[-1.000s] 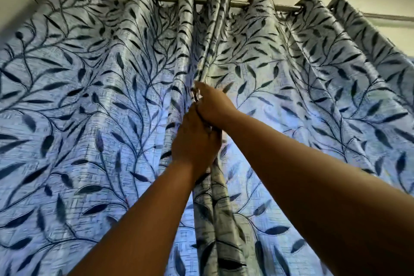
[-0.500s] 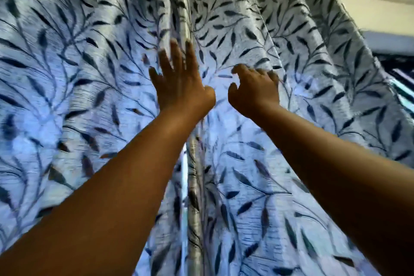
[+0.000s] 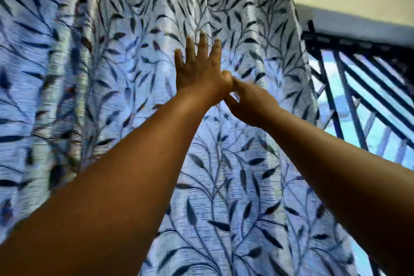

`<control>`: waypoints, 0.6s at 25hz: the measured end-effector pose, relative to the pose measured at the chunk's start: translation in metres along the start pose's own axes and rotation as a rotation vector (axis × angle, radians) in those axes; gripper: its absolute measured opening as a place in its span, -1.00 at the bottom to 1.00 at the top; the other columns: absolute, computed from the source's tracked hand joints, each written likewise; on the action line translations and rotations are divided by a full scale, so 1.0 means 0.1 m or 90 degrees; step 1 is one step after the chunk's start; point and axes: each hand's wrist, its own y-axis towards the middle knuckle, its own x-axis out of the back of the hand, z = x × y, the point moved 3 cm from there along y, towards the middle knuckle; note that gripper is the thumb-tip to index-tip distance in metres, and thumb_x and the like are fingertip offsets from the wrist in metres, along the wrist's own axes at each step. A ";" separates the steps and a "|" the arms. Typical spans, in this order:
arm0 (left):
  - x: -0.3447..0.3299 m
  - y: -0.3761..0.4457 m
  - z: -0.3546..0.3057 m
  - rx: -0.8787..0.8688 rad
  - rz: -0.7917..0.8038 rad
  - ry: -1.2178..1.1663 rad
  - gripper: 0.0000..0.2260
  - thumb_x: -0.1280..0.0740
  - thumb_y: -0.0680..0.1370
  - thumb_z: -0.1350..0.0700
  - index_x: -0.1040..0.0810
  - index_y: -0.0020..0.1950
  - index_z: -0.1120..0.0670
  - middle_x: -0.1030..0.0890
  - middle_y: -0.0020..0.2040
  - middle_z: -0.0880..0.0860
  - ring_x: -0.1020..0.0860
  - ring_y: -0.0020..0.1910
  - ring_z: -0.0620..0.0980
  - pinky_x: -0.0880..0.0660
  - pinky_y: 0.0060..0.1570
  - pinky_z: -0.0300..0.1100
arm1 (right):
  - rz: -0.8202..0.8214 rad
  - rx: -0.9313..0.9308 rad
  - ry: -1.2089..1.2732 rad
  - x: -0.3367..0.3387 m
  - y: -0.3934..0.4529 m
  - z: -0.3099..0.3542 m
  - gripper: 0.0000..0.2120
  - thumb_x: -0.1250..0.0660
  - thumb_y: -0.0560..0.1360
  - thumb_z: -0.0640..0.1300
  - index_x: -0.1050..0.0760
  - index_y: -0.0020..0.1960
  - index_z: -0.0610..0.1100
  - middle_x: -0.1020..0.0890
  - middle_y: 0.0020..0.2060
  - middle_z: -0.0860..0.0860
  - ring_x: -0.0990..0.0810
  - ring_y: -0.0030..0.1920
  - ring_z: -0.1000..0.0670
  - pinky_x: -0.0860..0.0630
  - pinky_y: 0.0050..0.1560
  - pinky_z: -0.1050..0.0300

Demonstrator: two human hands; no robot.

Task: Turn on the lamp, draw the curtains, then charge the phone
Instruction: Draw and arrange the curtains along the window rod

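Curtain (image 3: 224, 186): mid-draw, gap showing window grille (image 3: 358, 101) to its right; left hand (image 3: 197, 69) flat against it, fingers spread; right hand (image 3: 251, 103) beside it, grip unclear (blurred); lamp, phone unseen, charging judged pending.

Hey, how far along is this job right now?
Done: cannot tell for the lamp; none shows. In hand: the curtain, with the left hand spread flat on it and the right hand beside it. Left: the window grille is uncovered at right; no phone in view.
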 end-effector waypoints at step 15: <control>-1.06 -0.30 -0.85 -0.159 0.016 -0.119 -0.29 -0.09 0.55 -0.24 0.15 0.57 -0.01 0.09 0.59 0.08 0.15 0.54 0.15 0.14 0.46 0.14 | 0.381 0.086 0.061 -0.60 -0.70 -0.67 -0.36 -0.20 0.45 0.28 -0.42 0.37 -0.11 -0.46 0.36 -0.13 -0.35 0.35 0.02 -0.21 0.42 0.09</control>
